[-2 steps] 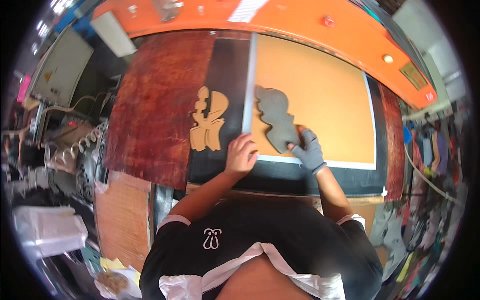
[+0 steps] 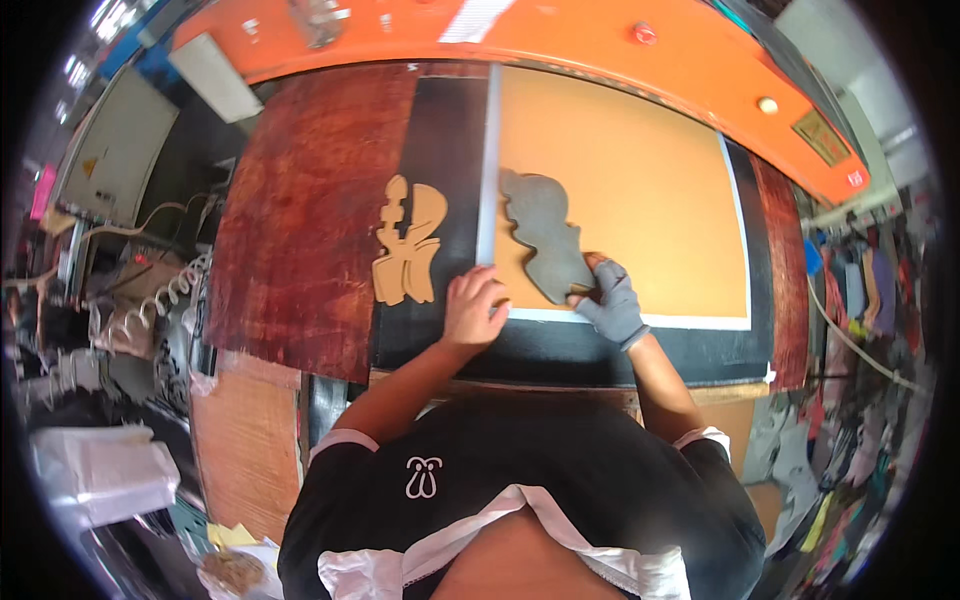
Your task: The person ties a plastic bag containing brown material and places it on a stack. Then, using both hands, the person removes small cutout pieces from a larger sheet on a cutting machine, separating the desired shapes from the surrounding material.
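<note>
A tan sheet (image 2: 640,200) with white edges lies on the black board. On its left part rests a grey, wavy-outlined cutting die (image 2: 552,235). My right hand (image 2: 612,305), in a grey fingerless glove, is closed on the die's near end, thumb on one side and fingers on the other. At the sheet's near left corner is my bare left hand (image 2: 475,307), its fingers bent over the edge and covering the corner. Left of the sheet, several tan cut-out pieces (image 2: 408,245) lie close together on the board.
An orange machine beam (image 2: 560,40) with a red button spans the far side. The black board (image 2: 440,130) sits on a reddish-brown wooden table (image 2: 310,200). A coiled hose (image 2: 165,290) and grey cabinet (image 2: 125,140) stand left; piled scraps (image 2: 800,470) lie at right.
The whole view has shifted slightly, with table and machine a little further left in the picture. Both hands keep their places at the sheet's corner and the die.
</note>
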Available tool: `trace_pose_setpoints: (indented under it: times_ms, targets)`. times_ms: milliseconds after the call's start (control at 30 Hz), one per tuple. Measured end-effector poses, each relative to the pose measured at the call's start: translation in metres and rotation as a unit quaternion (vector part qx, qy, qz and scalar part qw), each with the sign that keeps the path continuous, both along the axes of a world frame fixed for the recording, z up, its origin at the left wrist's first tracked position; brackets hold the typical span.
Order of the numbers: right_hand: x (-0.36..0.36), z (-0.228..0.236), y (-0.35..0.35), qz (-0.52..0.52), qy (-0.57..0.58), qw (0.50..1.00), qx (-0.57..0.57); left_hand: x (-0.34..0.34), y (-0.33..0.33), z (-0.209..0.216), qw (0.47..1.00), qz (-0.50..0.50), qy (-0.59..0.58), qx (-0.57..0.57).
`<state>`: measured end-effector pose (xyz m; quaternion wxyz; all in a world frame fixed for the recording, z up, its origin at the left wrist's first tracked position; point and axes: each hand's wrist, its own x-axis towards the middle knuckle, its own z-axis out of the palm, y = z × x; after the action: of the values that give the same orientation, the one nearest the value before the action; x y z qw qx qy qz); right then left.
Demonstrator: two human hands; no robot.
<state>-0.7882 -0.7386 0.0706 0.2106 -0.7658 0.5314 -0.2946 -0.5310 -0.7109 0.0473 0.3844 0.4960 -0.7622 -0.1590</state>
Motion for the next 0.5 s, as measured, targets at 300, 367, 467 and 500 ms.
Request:
trace_pose_setpoints:
  times_ms: [300, 367, 467, 500]
  targets:
    - [0.013, -0.001, 0.008, -0.047, 0.059, 0.993, -0.086, 0.014, -0.137, -0.016, 0.981, 0.038, 0.161, 0.101]
    - [0.014, -0.001, 0.011, -0.048, 0.064, 0.993, -0.084, 0.004, -0.164, -0.023, 0.981, 0.071, 0.154, 0.099]
    - [0.012, -0.002, 0.011, -0.059, 0.072, 0.992, -0.087, -0.010, -0.183, -0.024, 0.986, 0.083, 0.096, 0.111]
    - [0.011, -0.002, 0.010, -0.059, 0.071, 0.991, -0.093, -0.013, -0.184, -0.023, 0.986, 0.086, 0.077, 0.117]
